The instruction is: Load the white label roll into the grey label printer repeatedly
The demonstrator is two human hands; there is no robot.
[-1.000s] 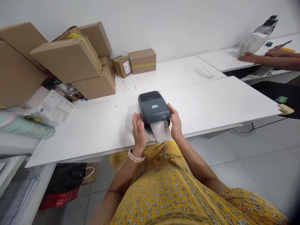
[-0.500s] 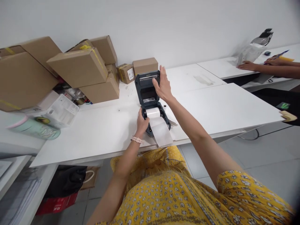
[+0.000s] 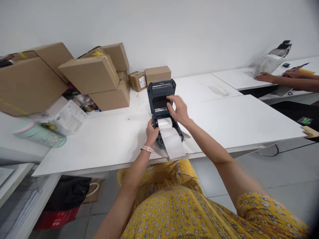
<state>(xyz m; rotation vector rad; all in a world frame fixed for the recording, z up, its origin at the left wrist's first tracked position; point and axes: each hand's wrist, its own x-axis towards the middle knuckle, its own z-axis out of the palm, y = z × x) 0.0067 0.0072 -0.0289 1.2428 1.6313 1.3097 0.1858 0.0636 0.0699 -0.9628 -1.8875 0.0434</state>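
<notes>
A dark label printer (image 3: 161, 87) sits on the white table near its front edge, its lid tilted up and back. Inside lies a white label roll (image 3: 164, 123), and its loose paper strip (image 3: 174, 144) runs out over the front towards the table edge. My left hand (image 3: 151, 131), with a pink band on the wrist, grips the printer's left side, thumb over the rim. Just in front of the lid's right side is my right hand (image 3: 179, 109), fingers bent and apart, holding nothing; whether its fingertips touch the lid I cannot tell.
Cardboard boxes (image 3: 89, 74) are stacked at the back left, with a white box (image 3: 71, 116) and a mint bottle (image 3: 41, 134) before them. Far right, another person's hands (image 3: 265, 77) are beside a plastic packet (image 3: 269, 64), one holding a pen (image 3: 300, 67).
My right hand has come down from the lid's upper right edge to its lower part, fingers bending. My left hand stays on the printer. The whole view has shifted slightly.
</notes>
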